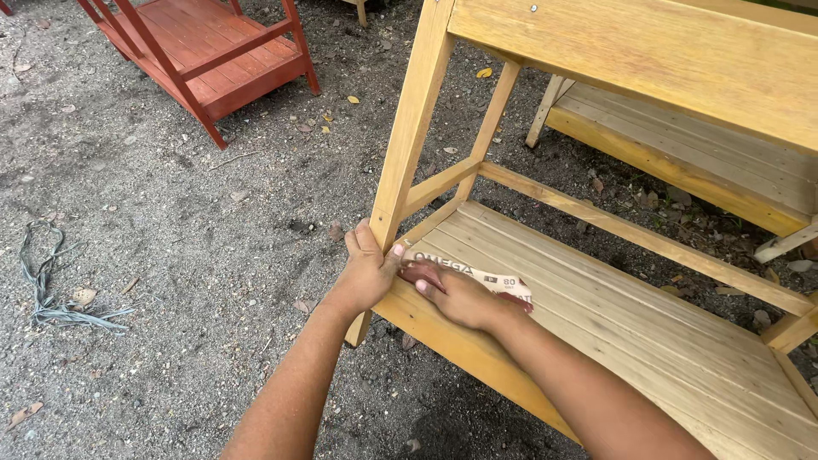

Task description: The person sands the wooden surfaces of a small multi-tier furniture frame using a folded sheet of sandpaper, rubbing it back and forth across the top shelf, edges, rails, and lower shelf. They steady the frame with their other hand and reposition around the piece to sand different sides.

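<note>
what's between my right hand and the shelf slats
A sheet of sandpaper lies flat between the right hand and the lower shelf, seen in the head view.

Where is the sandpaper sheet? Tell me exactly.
In the head view, the sandpaper sheet lies just right of centre on the lower shelf, pressed under the right hand, beside the leg the left hand grips.

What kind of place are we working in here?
Probably an outdoor yard used for woodwork: bare gravelly ground, an unfinished wooden shelf unit being sanded with sandpaper, and a red-painted wooden unit standing nearby.
</note>
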`<action>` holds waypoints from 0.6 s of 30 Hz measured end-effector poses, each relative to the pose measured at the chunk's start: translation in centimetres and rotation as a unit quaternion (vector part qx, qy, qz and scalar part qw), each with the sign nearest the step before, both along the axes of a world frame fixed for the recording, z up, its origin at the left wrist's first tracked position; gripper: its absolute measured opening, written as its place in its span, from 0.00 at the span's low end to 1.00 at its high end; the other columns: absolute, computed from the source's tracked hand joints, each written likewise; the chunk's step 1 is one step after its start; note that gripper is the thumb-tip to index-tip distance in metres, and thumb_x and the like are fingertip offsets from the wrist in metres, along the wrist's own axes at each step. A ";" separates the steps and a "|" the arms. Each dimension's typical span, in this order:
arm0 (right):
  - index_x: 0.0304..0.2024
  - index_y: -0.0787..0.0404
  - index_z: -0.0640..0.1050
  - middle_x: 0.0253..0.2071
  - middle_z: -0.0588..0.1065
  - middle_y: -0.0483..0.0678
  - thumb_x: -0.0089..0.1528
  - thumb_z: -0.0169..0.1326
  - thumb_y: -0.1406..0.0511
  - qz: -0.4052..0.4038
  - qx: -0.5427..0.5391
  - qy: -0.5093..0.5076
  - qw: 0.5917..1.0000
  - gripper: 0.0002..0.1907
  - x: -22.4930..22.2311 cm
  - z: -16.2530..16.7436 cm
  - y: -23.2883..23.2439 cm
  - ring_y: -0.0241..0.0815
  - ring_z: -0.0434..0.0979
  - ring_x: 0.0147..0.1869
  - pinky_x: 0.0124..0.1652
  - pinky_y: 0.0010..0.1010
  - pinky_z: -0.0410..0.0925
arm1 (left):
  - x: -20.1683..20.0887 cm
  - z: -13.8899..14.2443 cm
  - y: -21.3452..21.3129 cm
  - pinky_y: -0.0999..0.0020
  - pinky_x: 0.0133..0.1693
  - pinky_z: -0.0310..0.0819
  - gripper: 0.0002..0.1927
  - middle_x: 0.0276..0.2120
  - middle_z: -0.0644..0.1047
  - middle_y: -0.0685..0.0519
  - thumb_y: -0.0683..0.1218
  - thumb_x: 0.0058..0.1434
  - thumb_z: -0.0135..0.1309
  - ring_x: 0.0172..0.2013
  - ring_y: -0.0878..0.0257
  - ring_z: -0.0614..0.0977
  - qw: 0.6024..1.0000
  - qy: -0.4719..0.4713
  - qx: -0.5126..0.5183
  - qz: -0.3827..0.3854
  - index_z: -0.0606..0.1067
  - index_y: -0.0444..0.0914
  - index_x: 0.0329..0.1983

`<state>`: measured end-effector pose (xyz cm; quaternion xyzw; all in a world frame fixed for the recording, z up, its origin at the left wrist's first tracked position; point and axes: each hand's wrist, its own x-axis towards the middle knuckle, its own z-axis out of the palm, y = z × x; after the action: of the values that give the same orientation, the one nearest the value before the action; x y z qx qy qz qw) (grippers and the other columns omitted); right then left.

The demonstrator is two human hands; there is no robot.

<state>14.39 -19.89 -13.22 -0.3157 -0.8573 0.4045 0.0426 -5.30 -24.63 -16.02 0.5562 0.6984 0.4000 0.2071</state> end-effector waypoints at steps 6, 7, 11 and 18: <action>0.68 0.53 0.70 0.71 0.65 0.49 0.69 0.40 0.55 0.012 0.023 0.023 0.999 0.26 3.4 -0.5 -1.6 0.48 0.63 0.74 0.69 0.38 0.55 | -0.4 0.0 -0.2 0.50 0.63 0.65 0.40 0.62 0.56 0.33 0.56 0.68 0.47 0.62 0.33 0.68 0.999 -0.012 -0.041 -0.002 0.43 0.33 0.73; 0.68 0.55 0.70 0.72 0.64 0.50 0.70 0.40 0.56 0.032 0.026 0.036 0.998 0.26 6.0 -0.7 -2.3 0.49 0.60 0.77 0.70 0.39 0.53 | -0.3 -0.1 -0.3 0.50 0.63 0.64 0.41 0.62 0.56 0.33 0.57 0.69 0.48 0.62 0.32 0.68 1.000 -0.003 -0.030 -0.006 0.43 0.32 0.72; 0.66 0.56 0.70 0.75 0.64 0.48 0.71 0.41 0.55 0.051 0.028 0.038 0.998 0.24 8.5 -1.3 -2.9 0.48 0.57 0.79 0.71 0.39 0.51 | 0.0 0.3 -0.1 0.49 0.63 0.65 0.41 0.61 0.56 0.32 0.58 0.70 0.47 0.61 0.31 0.68 0.999 -0.008 -0.042 0.004 0.42 0.32 0.72; 0.67 0.56 0.69 0.67 0.70 0.53 0.70 0.43 0.56 0.044 0.040 0.052 0.997 0.25 -2.5 -0.4 0.3 0.52 0.68 0.72 0.68 0.40 0.59 | 0.0 1.3 -0.3 0.48 0.62 0.66 0.36 0.61 0.59 0.35 0.57 0.69 0.47 0.61 0.35 0.71 0.999 0.003 -0.051 0.019 0.47 0.38 0.71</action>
<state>11.87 -19.58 -13.59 -0.2546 -0.8825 0.3869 0.0816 -5.32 -24.92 -14.74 0.5328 0.7291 0.3658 0.2253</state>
